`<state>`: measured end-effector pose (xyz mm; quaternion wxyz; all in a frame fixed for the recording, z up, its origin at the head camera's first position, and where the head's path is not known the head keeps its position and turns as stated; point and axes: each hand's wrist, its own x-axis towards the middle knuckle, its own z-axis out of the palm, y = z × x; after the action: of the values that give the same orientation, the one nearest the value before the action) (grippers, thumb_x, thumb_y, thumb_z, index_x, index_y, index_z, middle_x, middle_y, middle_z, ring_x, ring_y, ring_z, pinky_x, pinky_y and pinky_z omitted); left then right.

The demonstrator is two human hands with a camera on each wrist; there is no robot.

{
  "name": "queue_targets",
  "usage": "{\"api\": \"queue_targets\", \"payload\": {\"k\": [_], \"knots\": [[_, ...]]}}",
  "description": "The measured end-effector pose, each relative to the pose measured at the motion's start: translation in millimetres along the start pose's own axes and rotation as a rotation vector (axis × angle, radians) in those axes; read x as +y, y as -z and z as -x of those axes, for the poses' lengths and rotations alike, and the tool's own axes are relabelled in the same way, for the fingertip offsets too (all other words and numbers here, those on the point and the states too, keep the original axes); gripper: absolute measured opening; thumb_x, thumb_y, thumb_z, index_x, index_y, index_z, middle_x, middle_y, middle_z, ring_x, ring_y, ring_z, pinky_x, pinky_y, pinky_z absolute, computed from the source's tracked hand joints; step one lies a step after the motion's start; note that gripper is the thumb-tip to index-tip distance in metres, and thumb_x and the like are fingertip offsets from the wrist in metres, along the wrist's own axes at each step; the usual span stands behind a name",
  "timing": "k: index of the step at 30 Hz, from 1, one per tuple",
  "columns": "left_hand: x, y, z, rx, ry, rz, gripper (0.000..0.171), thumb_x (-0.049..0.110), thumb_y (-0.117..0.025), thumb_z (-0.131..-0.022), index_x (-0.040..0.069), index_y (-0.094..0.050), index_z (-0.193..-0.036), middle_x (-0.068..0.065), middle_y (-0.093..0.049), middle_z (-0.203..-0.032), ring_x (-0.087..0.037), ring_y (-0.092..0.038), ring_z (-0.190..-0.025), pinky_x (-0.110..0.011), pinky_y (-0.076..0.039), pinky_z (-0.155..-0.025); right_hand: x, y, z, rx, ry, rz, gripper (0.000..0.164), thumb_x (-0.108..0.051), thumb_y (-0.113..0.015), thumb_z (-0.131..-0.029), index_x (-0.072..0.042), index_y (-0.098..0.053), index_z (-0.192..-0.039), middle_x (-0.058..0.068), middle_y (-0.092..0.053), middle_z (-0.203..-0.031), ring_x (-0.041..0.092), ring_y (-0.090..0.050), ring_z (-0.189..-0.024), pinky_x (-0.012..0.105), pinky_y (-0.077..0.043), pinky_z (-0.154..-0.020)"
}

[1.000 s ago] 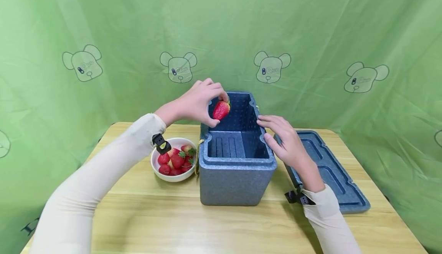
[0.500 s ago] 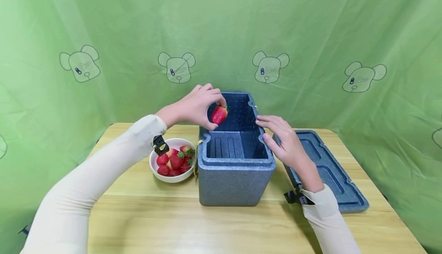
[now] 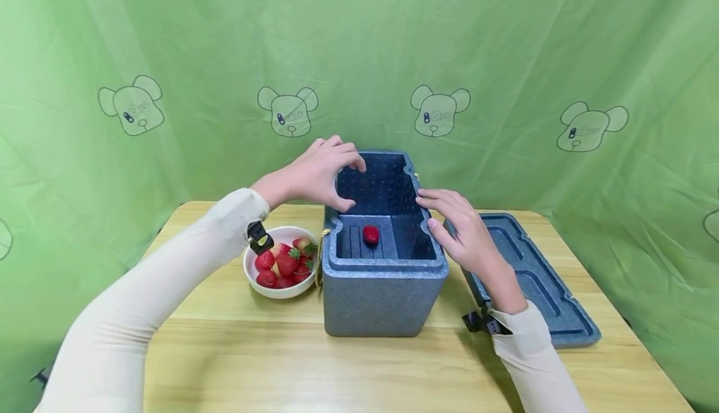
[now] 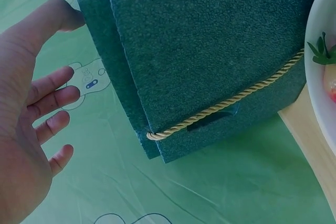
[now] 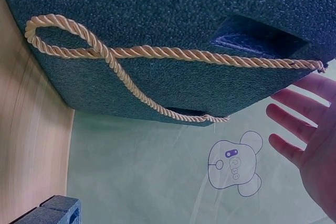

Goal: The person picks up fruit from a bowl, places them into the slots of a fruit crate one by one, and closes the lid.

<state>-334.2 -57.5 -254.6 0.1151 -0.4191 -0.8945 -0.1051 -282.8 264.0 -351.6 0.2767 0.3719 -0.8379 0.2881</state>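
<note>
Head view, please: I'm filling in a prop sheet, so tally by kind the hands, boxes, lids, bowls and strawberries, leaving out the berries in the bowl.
Hands: 2 (left hand, right hand)
Box: 1
Lid: 1
Bowl: 1
Strawberry inside the box: 1
Total: 6

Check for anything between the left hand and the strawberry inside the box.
Nothing visible blocks the left hand: the box is open, its lid lies to the right, and the strawberry lies uncovered inside.
</note>
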Motion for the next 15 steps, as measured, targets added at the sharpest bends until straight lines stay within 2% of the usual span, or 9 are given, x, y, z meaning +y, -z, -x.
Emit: {"api": "queue_targets", "payload": {"k": [9, 15], "knots": [[-5.1, -1.3, 6.1, 0.040, 0.005, 0.025, 0.055, 0.041, -0.082, -0.075, 0.017, -0.065, -0.122, -0.001, -0.062, -0.115, -0.022, -0.046, -0.107, -0.043, -0.036, -0.096, -1.8, 0.2, 0.3, -0.006, -0.016, 0.004, 0.035, -0.013, -0.058, -0.098, -0.006, -0.066, -0.132, 0.012, -0.061, -0.143, 0.032, -0.051, -0.135, 0.053, -0.035, -0.114], [-14.6, -0.1, 16.8, 0.076, 0.030, 0.046, 0.057, 0.042, -0.082, -0.075, 0.014, -0.065, -0.123, -0.002, -0.064, -0.118, -0.023, -0.046, -0.107, -0.042, -0.037, -0.093, -0.4, -0.2, 0.5, -0.006, -0.014, 0.005, 0.036, -0.014, -0.057, -0.099, -0.008, -0.066, -0.132, 0.011, -0.060, -0.144, 0.032, -0.051, -0.136, 0.051, -0.035, -0.114]]}}
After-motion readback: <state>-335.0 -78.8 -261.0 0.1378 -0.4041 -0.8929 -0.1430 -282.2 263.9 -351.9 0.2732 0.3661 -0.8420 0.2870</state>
